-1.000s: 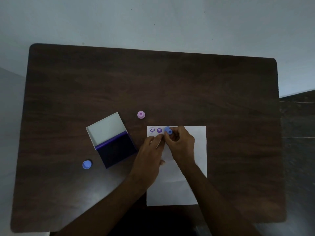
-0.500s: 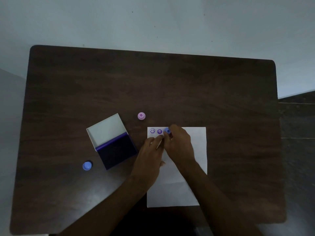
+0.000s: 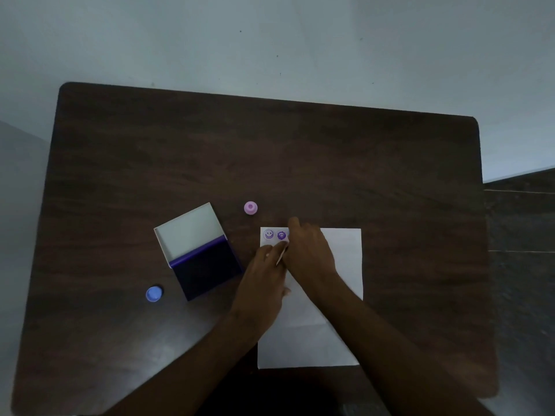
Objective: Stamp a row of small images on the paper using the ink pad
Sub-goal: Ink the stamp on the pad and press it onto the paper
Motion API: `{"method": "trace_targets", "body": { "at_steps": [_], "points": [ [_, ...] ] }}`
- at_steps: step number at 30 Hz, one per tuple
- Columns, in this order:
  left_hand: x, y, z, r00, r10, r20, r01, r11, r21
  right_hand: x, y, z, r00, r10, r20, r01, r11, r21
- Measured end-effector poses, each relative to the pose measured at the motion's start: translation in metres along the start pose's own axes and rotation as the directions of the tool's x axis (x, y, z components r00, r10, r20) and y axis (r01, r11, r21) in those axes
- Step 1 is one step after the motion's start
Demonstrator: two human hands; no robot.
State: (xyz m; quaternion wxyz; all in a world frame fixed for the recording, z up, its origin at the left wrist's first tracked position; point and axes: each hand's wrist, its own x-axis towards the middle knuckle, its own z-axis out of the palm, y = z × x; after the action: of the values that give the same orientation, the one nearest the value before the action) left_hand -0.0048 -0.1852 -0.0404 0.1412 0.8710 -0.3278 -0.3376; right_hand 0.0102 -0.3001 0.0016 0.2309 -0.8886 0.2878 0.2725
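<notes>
Counted on one table: one paper sheet, two stamped images, one open ink pad, two loose stampers, pink and blue; two hands.

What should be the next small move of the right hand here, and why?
Probably lift the right hand straight up: it presses down beside the two prints on the paper, which the left hand steadies, so a third print is likely made.

Your dark wooden table is carrying a white paper sheet, an open ink pad, a pink stamp and a blue stamp.
</notes>
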Motion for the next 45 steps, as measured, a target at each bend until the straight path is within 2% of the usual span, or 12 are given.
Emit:
{"method": "trace_targets", "body": {
  "at_steps": [3, 10, 12, 16, 21, 28, 32, 36, 39, 41, 44, 45],
  "points": [
    [-0.003, 0.002, -0.003, 0.999, -0.015, -0.035, 0.014, 1.0, -0.021, 0.001, 0.0, 0.0, 1.0, -0.006, 0.006, 0.006, 1.0, -0.003],
    [-0.01, 0.003, -0.004, 0.991, 0.058, -0.121, -0.056, 0.998, 0.023, 0.003, -0.001, -0.001, 1.0, 0.017, 0.01, -0.017, 0.999, 0.03],
    [-0.009, 0.004, -0.005, 0.993, 0.06, -0.106, -0.057, 0.998, 0.036, 0.003, -0.001, -0.001, 1.0, 0.021, 0.011, -0.021, 0.999, 0.04],
    [-0.008, 0.002, -0.001, 0.999, -0.024, -0.029, 0.02, 0.993, -0.117, 0.004, -0.001, 0.0, 1.0, 0.017, -0.002, -0.017, 0.999, 0.041],
    [-0.006, 0.0, 0.002, 0.998, -0.063, 0.03, 0.067, 0.984, -0.164, 0.004, -0.002, 0.001, 1.0, 0.023, 0.0, -0.023, 0.999, 0.038],
    [-0.007, 0.001, -0.005, 0.99, 0.054, -0.132, -0.053, 0.999, 0.01, 0.008, -0.001, 0.004, 0.999, 0.033, -0.003, -0.033, 0.999, 0.031],
    [-0.004, -0.005, 0.005, 1.0, -0.015, -0.016, 0.012, 0.986, -0.168, 0.009, 0.002, 0.007, 1.0, 0.02, -0.01, -0.019, 0.999, 0.041],
    [-0.004, -0.006, 0.009, 1.0, -0.002, -0.021, -0.001, 0.986, -0.166, 0.009, 0.004, 0.01, 0.999, 0.011, -0.034, -0.01, 0.999, 0.036],
    [-0.003, -0.007, 0.011, 0.995, 0.006, -0.103, -0.02, 0.991, -0.13, 0.01, 0.003, 0.011, 0.999, 0.009, -0.05, -0.007, 0.999, 0.035],
    [-0.006, -0.007, 0.009, 0.998, 0.004, -0.057, -0.013, 0.989, -0.145, 0.009, 0.003, 0.011, 0.998, 0.012, -0.054, -0.01, 0.999, 0.034],
    [-0.008, -0.004, 0.002, 0.992, 0.025, -0.123, -0.042, 0.99, -0.137, 0.007, 0.001, 0.008, 0.999, 0.037, -0.039, -0.035, 0.998, 0.046],
    [-0.009, -0.002, -0.001, 0.995, 0.016, -0.102, -0.032, 0.988, -0.152, 0.007, 0.0, 0.007, 0.998, 0.058, -0.023, -0.056, 0.997, 0.061]
  ]
}}
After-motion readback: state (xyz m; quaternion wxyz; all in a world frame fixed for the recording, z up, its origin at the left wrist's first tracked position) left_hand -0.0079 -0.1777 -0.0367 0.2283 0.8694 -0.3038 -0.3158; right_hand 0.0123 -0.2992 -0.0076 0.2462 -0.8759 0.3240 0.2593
